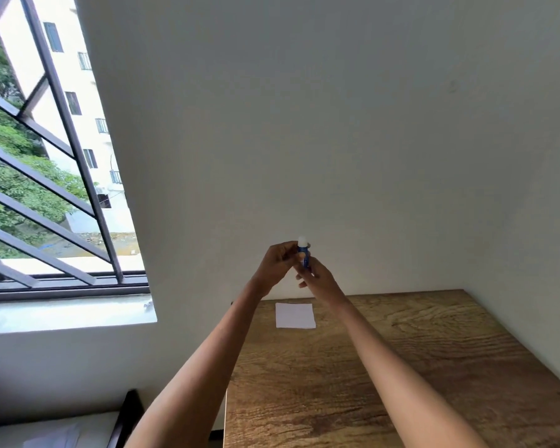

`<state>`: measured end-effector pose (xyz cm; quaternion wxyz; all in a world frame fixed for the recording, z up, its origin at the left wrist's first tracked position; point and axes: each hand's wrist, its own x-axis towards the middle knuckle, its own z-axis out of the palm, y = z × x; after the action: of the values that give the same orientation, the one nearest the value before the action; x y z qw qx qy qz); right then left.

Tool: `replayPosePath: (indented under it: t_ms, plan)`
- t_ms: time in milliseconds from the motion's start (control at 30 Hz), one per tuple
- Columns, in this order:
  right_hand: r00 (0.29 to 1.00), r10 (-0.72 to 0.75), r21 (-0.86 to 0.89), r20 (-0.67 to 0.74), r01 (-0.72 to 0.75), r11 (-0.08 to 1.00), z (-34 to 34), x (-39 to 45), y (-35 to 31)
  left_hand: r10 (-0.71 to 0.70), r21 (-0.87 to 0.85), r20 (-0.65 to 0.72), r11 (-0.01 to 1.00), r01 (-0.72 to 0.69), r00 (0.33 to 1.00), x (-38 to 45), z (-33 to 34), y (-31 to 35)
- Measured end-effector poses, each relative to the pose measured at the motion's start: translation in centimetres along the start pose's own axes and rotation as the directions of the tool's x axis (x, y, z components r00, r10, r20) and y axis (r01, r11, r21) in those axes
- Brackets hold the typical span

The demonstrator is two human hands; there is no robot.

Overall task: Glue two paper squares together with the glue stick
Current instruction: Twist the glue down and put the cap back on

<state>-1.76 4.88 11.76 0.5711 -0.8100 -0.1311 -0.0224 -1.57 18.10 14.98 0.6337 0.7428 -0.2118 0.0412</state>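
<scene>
Above the desk's [401, 367] far edge, both hands, left hand [277, 263] and right hand [317, 276], grip the light, rigid glue stick [304, 253] by its barrel, over flimsy paper [295, 315].

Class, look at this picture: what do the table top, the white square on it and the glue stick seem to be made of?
Table top: wood or wood-look laminate, matt, shown by its brown grain pattern. White square: thin paper, lying flat, matt. Glue stick, held by both hands: probably plastic, a smooth blue barrel with a pale white tip.
</scene>
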Motion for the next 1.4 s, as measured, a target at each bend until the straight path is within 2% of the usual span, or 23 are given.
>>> replayPosePath:
  t_ms: [67,267,300,367,467,567,600,667,733,767,800,867,933,1000,1067,1133,1233,1300,1400]
  plan:
    - [0.997,0.041,-0.034,0.065,-0.039,0.999,-0.4,0.2,0.1,-0.009,0.001,-0.002,1.000,0.009,1.000,-0.3,-0.1,-0.2]
    - [0.980,0.079,0.041,0.182,-0.087,0.995,-0.9,-0.3,-0.1,-0.040,-0.041,-0.031,0.998,0.038,0.999,-0.9,-0.5,-0.4]
    - [0.985,0.061,0.007,0.160,-0.063,0.998,-1.1,-0.4,-0.2,-0.038,-0.045,-0.033,0.998,0.037,0.999,-0.9,-0.5,-0.4]
    - [0.999,-0.033,-0.138,0.006,0.034,0.990,-1.3,-0.6,-0.4,-0.028,-0.068,-0.050,0.997,0.024,0.998,-0.9,-0.5,-0.3]
    - [0.956,-0.154,-0.251,-0.250,0.089,0.964,-0.8,-0.9,-0.4,-0.013,-0.096,-0.087,0.995,0.005,0.996,-0.7,0.3,0.2]
    - [0.930,-0.178,-0.279,-0.320,0.087,0.956,-0.2,-1.0,-0.3,-0.006,-0.079,-0.069,0.997,0.001,0.998,-0.2,0.9,0.4]
    - [0.945,-0.155,-0.232,-0.289,0.088,0.969,-0.4,-1.0,-0.1,-0.012,-0.080,-0.057,0.997,0.007,0.998,-0.1,1.0,0.4]
    - [0.988,-0.089,-0.121,-0.129,0.073,0.990,-1.2,-0.9,0.1,-0.019,-0.086,-0.034,0.996,0.016,0.999,0.3,0.8,0.2]
    - [0.999,-0.041,-0.116,0.036,0.045,0.992,-2.2,-0.5,0.4,-0.023,-0.096,-0.019,0.995,0.021,1.000,0.8,0.7,-0.1]
    - [0.997,-0.041,-0.150,0.061,0.049,0.988,-2.7,-0.2,0.7,-0.026,-0.099,-0.010,0.995,0.025,1.000,1.0,0.7,-0.2]
    - [0.998,-0.059,-0.211,0.034,0.065,0.975,-3.0,0.1,1.0,-0.026,-0.102,0.000,0.994,0.026,1.000,1.2,0.8,-0.2]
    - [0.984,-0.111,-0.353,-0.140,0.056,0.934,-3.0,0.5,1.4,-0.022,-0.110,-0.003,0.994,0.021,1.000,1.8,1.2,-0.3]
    - [0.943,-0.127,-0.372,-0.309,0.003,0.928,-2.4,0.8,1.6,-0.025,-0.124,-0.026,0.992,0.021,0.999,2.4,1.7,-0.5]
    - [0.913,-0.133,-0.337,-0.386,-0.005,0.942,-1.8,1.2,2.2,-0.042,-0.147,-0.033,0.988,0.037,0.999,2.9,2.2,-0.8]
    - [0.936,-0.096,-0.236,-0.339,0.015,0.972,-1.6,1.8,2.4,-0.059,-0.140,-0.030,0.989,0.054,0.998,3.4,2.5,-1.1]
    - [0.987,-0.066,-0.123,-0.150,0.047,0.991,-2.0,2.5,2.5,-0.078,-0.104,-0.029,0.992,0.075,0.997,3.8,2.2,-1.3]
    - [0.994,-0.018,-0.016,0.105,0.019,1.000,-3.5,3.3,2.8,-0.078,-0.071,-0.028,0.995,0.075,0.997,4.3,1.8,-1.8]
    - [0.992,-0.052,-0.071,0.114,0.060,0.996,-4.4,3.9,3.2,-0.064,-0.077,-0.029,0.995,0.062,0.998,4.5,1.7,-1.9]
    - [0.991,-0.126,-0.180,-0.050,0.115,0.977,-4.8,4.5,3.6,-0.056,-0.131,-0.047,0.990,0.050,0.997,5.0,2.1,-1.8]
